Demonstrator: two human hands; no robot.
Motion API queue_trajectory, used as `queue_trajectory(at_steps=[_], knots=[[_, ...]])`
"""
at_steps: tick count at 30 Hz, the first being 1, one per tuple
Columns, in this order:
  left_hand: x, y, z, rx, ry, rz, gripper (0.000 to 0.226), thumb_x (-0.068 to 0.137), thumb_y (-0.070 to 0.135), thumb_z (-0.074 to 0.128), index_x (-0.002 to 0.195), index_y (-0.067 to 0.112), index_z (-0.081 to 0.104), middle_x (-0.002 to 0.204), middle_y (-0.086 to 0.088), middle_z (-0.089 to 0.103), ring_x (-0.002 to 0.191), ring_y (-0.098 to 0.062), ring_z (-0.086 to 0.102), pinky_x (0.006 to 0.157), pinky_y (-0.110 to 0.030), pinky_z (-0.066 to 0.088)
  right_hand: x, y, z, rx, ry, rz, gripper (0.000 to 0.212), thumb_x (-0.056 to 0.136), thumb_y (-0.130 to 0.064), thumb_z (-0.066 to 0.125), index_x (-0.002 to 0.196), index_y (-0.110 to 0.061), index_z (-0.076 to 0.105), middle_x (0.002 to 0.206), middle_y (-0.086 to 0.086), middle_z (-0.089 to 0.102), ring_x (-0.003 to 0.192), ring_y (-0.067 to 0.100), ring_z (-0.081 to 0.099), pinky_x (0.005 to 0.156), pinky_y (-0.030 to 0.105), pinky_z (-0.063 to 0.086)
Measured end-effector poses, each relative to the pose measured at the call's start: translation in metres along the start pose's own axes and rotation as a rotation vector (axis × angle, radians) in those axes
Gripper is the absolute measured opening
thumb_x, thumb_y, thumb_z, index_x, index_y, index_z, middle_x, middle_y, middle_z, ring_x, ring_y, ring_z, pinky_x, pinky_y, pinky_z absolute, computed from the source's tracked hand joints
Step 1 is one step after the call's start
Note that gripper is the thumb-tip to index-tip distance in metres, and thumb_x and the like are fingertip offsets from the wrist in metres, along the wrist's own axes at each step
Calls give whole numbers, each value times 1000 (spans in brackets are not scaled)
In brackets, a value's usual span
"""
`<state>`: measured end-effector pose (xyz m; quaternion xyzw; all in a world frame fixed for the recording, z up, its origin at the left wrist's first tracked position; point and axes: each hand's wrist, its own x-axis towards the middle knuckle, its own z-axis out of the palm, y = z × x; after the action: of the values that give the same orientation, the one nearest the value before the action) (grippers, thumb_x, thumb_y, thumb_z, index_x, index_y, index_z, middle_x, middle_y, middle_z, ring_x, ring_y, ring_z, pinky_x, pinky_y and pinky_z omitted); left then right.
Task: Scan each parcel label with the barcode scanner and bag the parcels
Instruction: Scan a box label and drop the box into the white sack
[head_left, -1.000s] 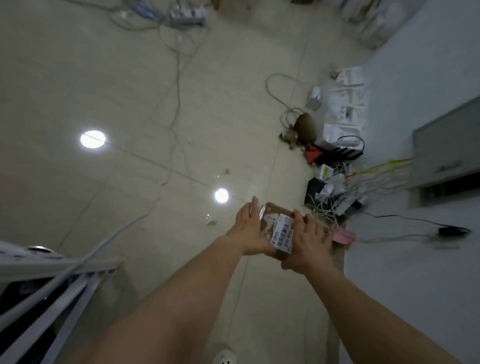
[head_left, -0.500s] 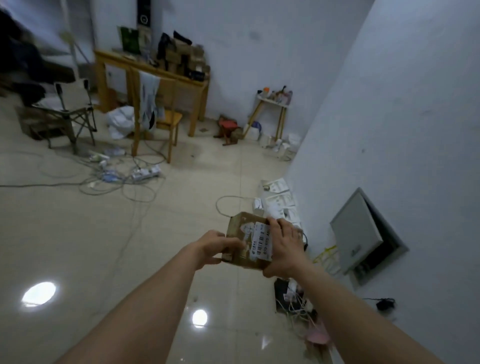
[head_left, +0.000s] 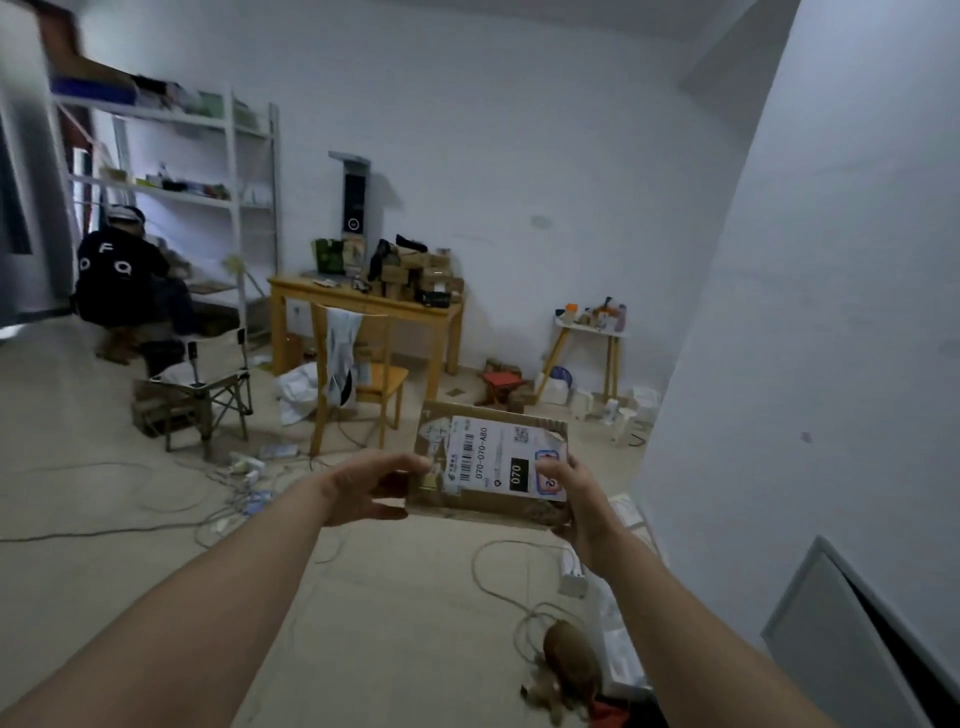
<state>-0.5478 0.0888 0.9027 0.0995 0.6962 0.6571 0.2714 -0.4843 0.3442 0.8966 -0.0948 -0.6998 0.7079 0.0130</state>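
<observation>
Parcel (head_left: 478, 509) (label (head_left: 493, 454) up) between left hand (head_left: 363, 488) and right hand (head_left: 579, 501), in both grips

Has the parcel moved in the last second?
Yes: the parcel hung short of the brown thing on the floor, and now shows past it, towards the table; the camera tilted up too.

— Where is room lying open?
— Bare floor (head_left: 171, 597) is spreading wide below and left of the left hand (head_left: 371, 488).
— What is crowding in?
— The white wall (head_left: 805, 364) is pressing near the right hand (head_left: 576, 499). A cable loop (head_left: 474, 565) and a brown object (head_left: 569, 660) are lying underneath. The wooden chair (head_left: 363, 374) is standing ahead beyond the parcel (head_left: 488, 467), and a grey panel (head_left: 831, 639) is jutting out low on the right.
</observation>
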Motion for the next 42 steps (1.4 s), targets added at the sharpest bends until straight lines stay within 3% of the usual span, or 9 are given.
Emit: queue_trajectory(at_steps=[3,8,12,21,27,31,36,39,42], knots=[[25,17,-25,-4,44,0,100,19,39,95,110,9,65,103,-12,73,98,-24,66,90,-39,53,39,-4,1,17,-53,8,59,67,-35,67,123,-25,53,100,5,70,92,25,62,84,41,44],[79,46,-68,23,41,-1,104,27,40,96,119,8,60,110,-14,71,100,-26,67,86,-38,56,107,-11,6,43,-157,-6,47,65,-37,71,110,-23,64,102,7,72,93,25,64,76,36,49],[147,63,-98,5,28,-3,94,42,35,92,125,6,58,118,-16,67,106,-28,65,96,-43,52,183,-18,5,55,-110,-25,40,76,-33,72,113,-20,65,99,6,74,88,22,66,74,35,50],[361,120,-158,-156,118,62,107,27,39,95,123,8,60,118,-17,66,109,-32,62,98,-47,49,402,-54,1,119,-13,30,36,77,-33,71,111,-21,65,87,2,72,71,15,63,65,29,46],[496,147,-181,-442,113,175,111,22,38,96,121,4,59,88,-12,71,83,-23,65,98,-35,43,524,-62,-1,261,79,110,64,57,-44,79,115,-20,62,104,8,73,85,20,68,64,31,53],[590,143,-187,-664,164,219,103,42,28,91,132,6,47,121,-21,60,112,-31,60,101,-40,48,610,-55,7,357,113,132,56,69,-40,77,118,-20,59,110,10,70,90,23,69,62,33,55],[707,129,-177,-563,144,93,97,37,42,85,123,8,56,114,-16,66,105,-27,60,97,-40,48,733,-37,9,411,129,169,59,66,-37,81,118,-21,60,111,10,70,100,28,67,59,35,55],[781,134,-191,-546,136,64,86,38,36,86,117,8,64,108,-13,71,105,-27,62,92,-40,52,812,-32,-5,369,96,205,76,52,-43,85,120,-20,60,111,11,70,96,28,65,68,41,53],[849,148,-225,-532,178,18,85,35,32,86,113,5,65,109,-16,71,110,-31,62,96,-42,50,891,-36,-19,336,107,228,117,33,-49,85,138,-24,41,118,8,66,93,22,64,72,41,48]])
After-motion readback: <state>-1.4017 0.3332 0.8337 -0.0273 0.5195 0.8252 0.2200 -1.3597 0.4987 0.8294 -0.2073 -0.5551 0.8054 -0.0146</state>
